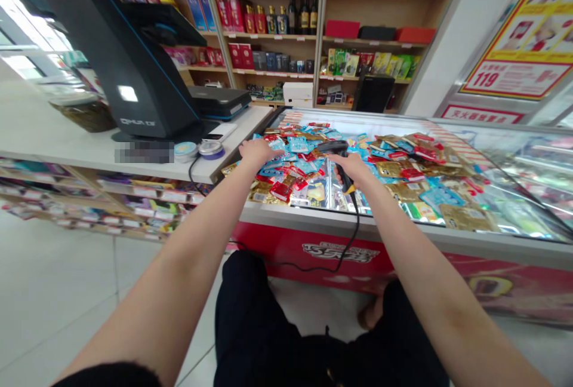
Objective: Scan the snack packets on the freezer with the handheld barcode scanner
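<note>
My right hand [353,167] is wrapped round the grip of a black and yellow barcode scanner [335,146], its head pointing left above the snack packets. A dark cord runs from the scanner's base down the front of the freezer. My left hand [258,151] lies at the left side of the packet pile, fingers stretched out over blue snack packets [299,144]; whether it touches them I cannot tell. Red packets [285,189] lie just below it. To the right of the scanner is another heap of gold packets [388,168], mixed with red and blue ones.
The packets lie on a glass-topped freezer [286,233] with a red front. On the counter [40,147] at left stand a cash register [147,64], a phone [220,132] and small round tins [210,149]. Shelves [268,37] of boxes and bottles rise behind.
</note>
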Demonstrator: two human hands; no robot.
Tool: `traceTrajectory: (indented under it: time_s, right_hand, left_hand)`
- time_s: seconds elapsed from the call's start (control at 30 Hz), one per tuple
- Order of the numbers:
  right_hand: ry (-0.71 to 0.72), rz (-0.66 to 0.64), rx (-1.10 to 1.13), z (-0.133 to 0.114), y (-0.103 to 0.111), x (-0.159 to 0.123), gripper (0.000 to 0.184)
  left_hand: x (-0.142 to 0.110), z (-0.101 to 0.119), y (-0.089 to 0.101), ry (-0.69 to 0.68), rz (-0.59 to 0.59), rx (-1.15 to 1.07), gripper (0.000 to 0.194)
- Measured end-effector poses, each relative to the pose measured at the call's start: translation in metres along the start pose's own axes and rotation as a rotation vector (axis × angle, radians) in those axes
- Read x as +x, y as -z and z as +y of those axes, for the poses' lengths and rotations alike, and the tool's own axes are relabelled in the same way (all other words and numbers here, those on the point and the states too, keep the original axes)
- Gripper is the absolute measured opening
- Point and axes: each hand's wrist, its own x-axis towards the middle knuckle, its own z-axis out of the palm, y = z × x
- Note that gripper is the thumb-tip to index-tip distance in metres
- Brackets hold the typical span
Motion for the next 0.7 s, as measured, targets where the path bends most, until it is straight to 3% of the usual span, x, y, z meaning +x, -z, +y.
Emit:
traceTrajectory:
  time_s: [0.33,0.5,0.6,0.7]
  right_hand:
    - [0.009,-0.022,-0.011,0.002,-0.001,0.002,0.023]
    - [0.008,-0.019,0.000,0.000,0.002,0.001,0.020]
    - [0.007,-0.014,0.010,0.000,0.005,0.002,0.021]
    - [0.010,-0.009,0.031,-0.003,0.008,0.005,0.021]
  left_hand:
    - [0.005,0.005,-0.005,0.029,0.057,-0.186,0.069]
    - [0.013,0.012,0.002,0.023,0.044,-0.353,0.035]
    - [0.013,0.017,0.011,0.048,0.015,-0.522,0.020]
    - [0.008,0.027,0.015,0.075,0.035,-0.789,0.023]
